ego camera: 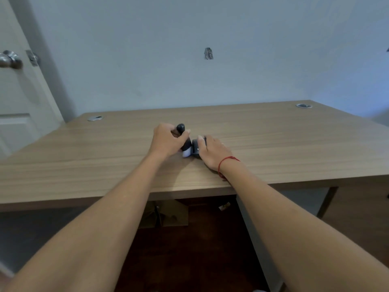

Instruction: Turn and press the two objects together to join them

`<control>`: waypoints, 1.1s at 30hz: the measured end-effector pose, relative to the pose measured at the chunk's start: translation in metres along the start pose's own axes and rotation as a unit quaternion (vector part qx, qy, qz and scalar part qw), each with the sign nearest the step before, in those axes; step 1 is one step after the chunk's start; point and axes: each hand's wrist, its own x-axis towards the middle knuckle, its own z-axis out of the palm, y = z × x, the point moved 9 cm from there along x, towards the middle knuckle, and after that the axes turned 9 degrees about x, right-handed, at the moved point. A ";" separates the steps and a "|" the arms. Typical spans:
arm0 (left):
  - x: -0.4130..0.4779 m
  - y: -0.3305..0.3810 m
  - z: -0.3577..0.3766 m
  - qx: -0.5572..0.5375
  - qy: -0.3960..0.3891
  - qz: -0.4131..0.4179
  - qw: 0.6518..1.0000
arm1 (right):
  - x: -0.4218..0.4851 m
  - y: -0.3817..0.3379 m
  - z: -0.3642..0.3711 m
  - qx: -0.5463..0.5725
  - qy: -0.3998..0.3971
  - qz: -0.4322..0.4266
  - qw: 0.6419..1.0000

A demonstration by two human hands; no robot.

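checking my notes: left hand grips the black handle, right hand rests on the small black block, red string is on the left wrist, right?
Not quite: the head view shows the red string on the right wrist. The rest stands: left hand grips the black handle, right hand rests on the small black block.

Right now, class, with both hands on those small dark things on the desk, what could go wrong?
The left hand grips a dark handle with a thin pale strip beside it, possibly a blade, close to the right hand: it might nick the fingers. The right hand only presses the black block, which might slide.
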 end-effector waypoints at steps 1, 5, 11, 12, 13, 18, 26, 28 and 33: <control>-0.001 -0.002 -0.002 -0.007 0.011 -0.013 1.000 | 0.001 0.001 0.000 0.001 0.001 0.002 1.000; -0.008 -0.014 0.000 -0.047 0.087 -0.089 0.991 | 0.000 0.000 0.000 -0.001 -0.004 0.002 1.000; -0.009 -0.023 0.010 -0.132 0.061 -0.156 0.977 | 0.000 0.000 -0.001 0.010 0.005 0.004 1.000; -0.011 -0.026 0.008 -0.155 0.058 -0.167 0.972 | 0.000 0.000 -0.001 0.013 0.002 0.007 1.000; -0.013 -0.029 0.007 -0.174 0.058 -0.173 0.968 | 0.000 0.000 -0.001 0.016 -0.002 0.010 1.000; -0.023 -0.028 0.007 -0.219 0.074 -0.187 0.955 | -0.001 -0.002 0.000 0.010 -0.002 0.005 1.000; -0.025 -0.029 0.010 -0.273 0.083 -0.218 0.933 | -0.004 -0.002 -0.002 0.012 0.009 0.007 1.000; -0.024 -0.030 0.005 -0.258 0.094 -0.211 0.938 | -0.003 -0.003 -0.003 0.010 0.008 0.008 1.000; -0.018 -0.032 0.010 -0.186 0.087 -0.181 0.962 | -0.004 -0.004 -0.002 0.006 0.010 -0.001 1.000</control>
